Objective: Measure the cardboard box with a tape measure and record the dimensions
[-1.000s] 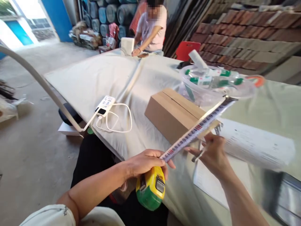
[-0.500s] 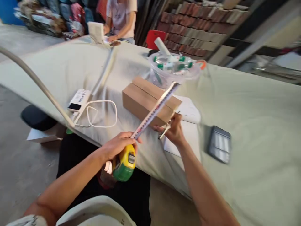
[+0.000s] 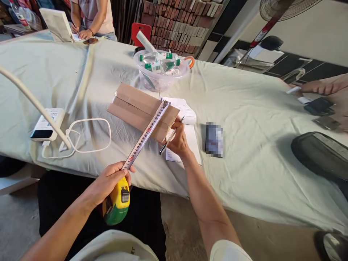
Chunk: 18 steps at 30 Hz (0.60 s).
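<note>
My left hand (image 3: 111, 181) grips a yellow and green tape measure (image 3: 121, 201), with the thumb and fingers on its drawn-out blade (image 3: 141, 141). That blade runs slantwise across the brown cardboard box (image 3: 136, 108), its hooked end near the box's far edge on the right. In my right hand (image 3: 178, 139) a pen (image 3: 170, 137) is held between the fingers. The same hand is against the box's right end, where some fingers are hidden. Beneath the right hand and partly behind the box lies an open notebook (image 3: 187, 112) with writing.
A clear tub of bottles (image 3: 163, 72) stands behind the box. To the left are a white device (image 3: 49, 123) and its looped cable (image 3: 108, 134); a dark blurred-out object (image 3: 214, 139) lies right. One person (image 3: 92, 16) writes across the table; another person's hand (image 3: 323, 87) shows at right.
The view has swung right, bringing a fan and another person's hand into sight. The box seems more tilted toward me, with the blade lying closer across its top. Both hands keep their holds.
</note>
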Available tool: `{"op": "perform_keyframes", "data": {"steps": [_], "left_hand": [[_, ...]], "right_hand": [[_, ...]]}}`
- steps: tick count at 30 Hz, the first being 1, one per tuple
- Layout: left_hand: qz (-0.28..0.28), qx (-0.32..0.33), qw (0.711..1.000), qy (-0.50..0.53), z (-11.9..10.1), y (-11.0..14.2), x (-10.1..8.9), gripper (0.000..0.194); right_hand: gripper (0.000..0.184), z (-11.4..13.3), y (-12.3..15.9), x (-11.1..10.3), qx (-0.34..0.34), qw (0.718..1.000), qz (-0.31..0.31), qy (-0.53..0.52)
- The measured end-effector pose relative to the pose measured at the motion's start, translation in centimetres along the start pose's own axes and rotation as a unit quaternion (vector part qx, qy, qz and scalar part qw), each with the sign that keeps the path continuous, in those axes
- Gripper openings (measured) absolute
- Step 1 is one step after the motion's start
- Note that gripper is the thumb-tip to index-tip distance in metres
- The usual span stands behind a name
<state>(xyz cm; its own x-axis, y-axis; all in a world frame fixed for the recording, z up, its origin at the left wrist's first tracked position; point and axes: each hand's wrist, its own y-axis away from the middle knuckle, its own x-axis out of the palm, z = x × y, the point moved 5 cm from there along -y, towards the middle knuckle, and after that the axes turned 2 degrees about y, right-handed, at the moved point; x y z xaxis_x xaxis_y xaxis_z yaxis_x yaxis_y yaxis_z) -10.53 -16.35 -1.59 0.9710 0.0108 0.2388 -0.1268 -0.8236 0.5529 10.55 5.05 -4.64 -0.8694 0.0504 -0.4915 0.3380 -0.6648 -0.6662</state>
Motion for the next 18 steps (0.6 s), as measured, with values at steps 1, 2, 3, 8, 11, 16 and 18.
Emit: {"op": "perform_keyframes", "data": {"steps": [1, 2, 3, 8, 11, 16, 18], "left_hand": [[-0.002, 0.003, 1.0, -0.007, 0.1, 0.0, -0.1, 0.03], [-0.004, 0.006, 1.0, -0.014, 0.2, -0.1, -0.2, 0.03], [-0.006, 0.009, 1.0, -0.023, 0.3, -0.2, -0.4, 0.03], [-0.018, 0.022, 0.998, -0.064, 0.3, -0.4, -0.7, 0.028], [-0.027, 0.031, 0.996, -0.084, -0.1, -0.4, -0.5, 0.028], [-0.027, 0.054, 0.985, -0.16, -2.1, -0.2, -0.6, 0.031], [-0.024, 0.071, 0.973, -0.218, -3.4, -0.3, -1.1, 0.03]], "right_hand": [[0.07, -0.1, 0.0, -0.1, 0.001, 1.0, -0.001, 0.0], [0.071, -0.2, 0.0, -0.2, 0.002, 1.0, -0.001, 0.0], [0.072, -0.2, 0.0, -0.3, 0.005, 1.0, 0.0, -0.001], [0.076, -0.4, -0.2, -0.2, 0.042, 0.999, 0.011, -0.018], [0.077, -0.3, -0.4, -0.2, 0.066, 0.997, 0.025, -0.043], [0.073, -0.1, -0.3, -0.9, 0.145, 0.978, 0.018, -0.148], [0.072, -0.2, -0.2, -1.3, 0.189, 0.964, 0.024, -0.185]]}}
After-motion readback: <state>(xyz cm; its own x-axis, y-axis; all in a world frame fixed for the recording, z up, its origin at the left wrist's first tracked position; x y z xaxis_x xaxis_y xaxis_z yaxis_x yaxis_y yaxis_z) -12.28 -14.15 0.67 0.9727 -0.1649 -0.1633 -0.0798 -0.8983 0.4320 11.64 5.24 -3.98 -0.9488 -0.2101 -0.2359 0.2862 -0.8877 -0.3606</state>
